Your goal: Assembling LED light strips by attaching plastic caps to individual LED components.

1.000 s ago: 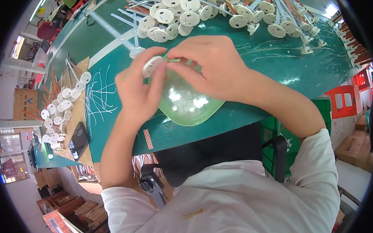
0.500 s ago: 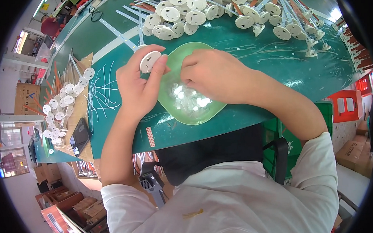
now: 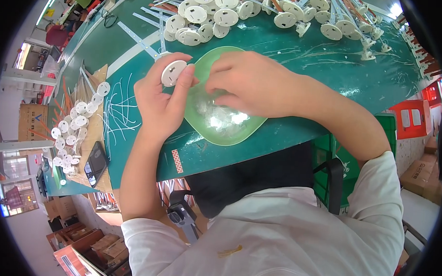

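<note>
A white round disc [image 3: 173,74] with small slots is gripped between the thumb and fingers of my left hand [image 3: 156,104]. Behind that hand a pale strip with dots [image 3: 137,39] sticks out toward the upper left; whether it joins the disc is hidden. My right hand [image 3: 264,83] hovers over a light green bowl [image 3: 245,135], its fingers bent and the thumb apart from them, with nothing visible between. Small clear pieces [image 3: 220,119] lie in the bowl, slightly blurred and shiny.
Many similar white discs with strips [image 3: 206,16] are heaped along the table's far side. Others lie on cardboard at the left, near a dark phone [image 3: 95,164]. White wires [image 3: 119,107] and a small perforated pinkish strip [image 3: 177,161] rest on the green tabletop [image 3: 210,162].
My right hand's thumb and fingers have parted and lifted a little from the clear pieces. My left hand keeps the disc, shifted slightly left in the picture.
</note>
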Motion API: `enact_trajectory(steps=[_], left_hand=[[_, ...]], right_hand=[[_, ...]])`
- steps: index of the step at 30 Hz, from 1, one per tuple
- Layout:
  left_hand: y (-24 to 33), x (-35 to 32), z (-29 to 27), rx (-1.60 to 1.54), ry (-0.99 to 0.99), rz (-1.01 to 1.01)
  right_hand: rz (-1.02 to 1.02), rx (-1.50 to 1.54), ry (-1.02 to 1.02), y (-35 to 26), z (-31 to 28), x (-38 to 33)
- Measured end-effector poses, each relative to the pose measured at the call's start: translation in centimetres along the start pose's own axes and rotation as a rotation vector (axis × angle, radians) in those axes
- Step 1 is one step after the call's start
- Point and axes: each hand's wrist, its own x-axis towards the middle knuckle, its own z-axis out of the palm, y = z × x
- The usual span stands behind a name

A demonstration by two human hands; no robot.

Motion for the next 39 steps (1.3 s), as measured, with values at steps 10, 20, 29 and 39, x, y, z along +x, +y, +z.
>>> enact_trajectory(steps=[10, 20, 29, 39], left_hand=[[0.8, -0.4, -0.5, -0.297, -0.052, -0.032], [1.3, -0.7, -0.3, -0.279, -0.01, 0.037], [1.0, -0.4, -0.1, -0.004, 0.036, 0.238], [1.1, -0.4, -0.1, 0.031, 0.04, 0.268]], right_hand=[[-0.248, -0.062, 0.54, 0.0, -0.8, 0.8], [-0.2, -0.049, 0.575, -0.1, -0.8, 0.6], [0.042, 0.207, 0.351, -0.4, -1.5, 0.4], [0.099, 0.147, 0.264, -0.5, -1.7, 0.4]])
